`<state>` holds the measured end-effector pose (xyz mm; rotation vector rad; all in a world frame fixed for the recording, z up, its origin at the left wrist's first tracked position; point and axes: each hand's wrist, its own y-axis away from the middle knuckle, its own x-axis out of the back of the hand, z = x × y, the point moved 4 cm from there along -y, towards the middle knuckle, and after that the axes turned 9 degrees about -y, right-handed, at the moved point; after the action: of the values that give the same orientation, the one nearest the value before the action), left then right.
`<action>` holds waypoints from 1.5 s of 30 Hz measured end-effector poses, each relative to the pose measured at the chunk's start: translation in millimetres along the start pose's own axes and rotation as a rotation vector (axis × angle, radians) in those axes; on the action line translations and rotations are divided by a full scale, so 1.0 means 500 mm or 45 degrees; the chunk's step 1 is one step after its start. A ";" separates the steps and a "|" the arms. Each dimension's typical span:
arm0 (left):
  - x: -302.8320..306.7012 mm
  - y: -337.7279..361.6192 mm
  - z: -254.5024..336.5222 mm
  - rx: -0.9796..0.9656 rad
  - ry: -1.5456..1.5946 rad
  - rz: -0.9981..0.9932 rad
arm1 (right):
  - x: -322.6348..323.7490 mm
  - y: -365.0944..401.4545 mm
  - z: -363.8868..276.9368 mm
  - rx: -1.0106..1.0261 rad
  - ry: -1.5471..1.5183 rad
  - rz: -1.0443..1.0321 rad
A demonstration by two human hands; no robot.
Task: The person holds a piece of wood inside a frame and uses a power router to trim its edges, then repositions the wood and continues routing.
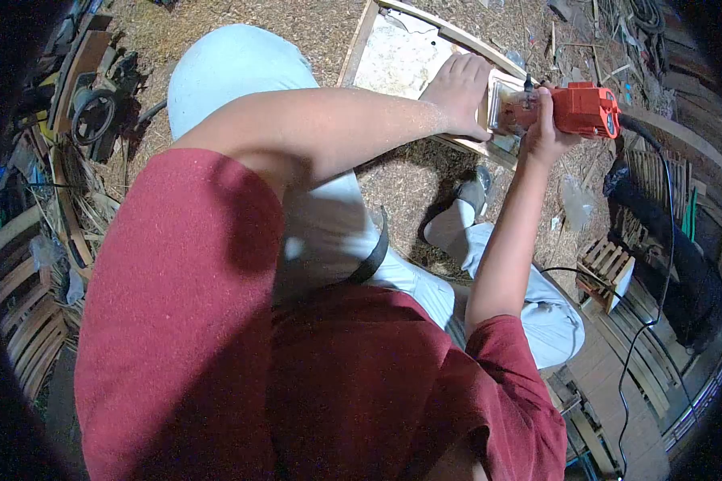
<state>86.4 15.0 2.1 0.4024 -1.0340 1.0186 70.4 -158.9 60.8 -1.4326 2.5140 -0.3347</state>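
Note:
My right hand (547,138) is wrapped round a red trim router (584,110), which has a clear guard at its base and a black cord. The router lies over the right end of a shallow wooden tray (351,58) with a whitish, stained bottom. Close to the router's base, my left hand (460,90) presses down on a light wooden piece (483,119), thumb at the near side and fingers pointing away. Fine sawdust sticks to my left forearm. The router's bit and the spot under its base are hidden.
Wood shavings (401,192) cover the ground. The black cord (671,208) runs down the right side. Small slatted wood pieces (610,260) and a clear plastic bag (576,200) lie at right. Tools and scrap wood (88,60) are piled at left. My shoe (475,191) is below the tray.

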 end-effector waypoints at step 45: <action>-0.008 0.001 -0.004 0.006 0.002 0.101 | 0.010 0.013 -0.012 0.012 0.009 -0.065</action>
<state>86.3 14.7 -2.3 0.3663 -1.0532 1.0925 60.9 -159.8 64.0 -1.4972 2.4813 -0.3612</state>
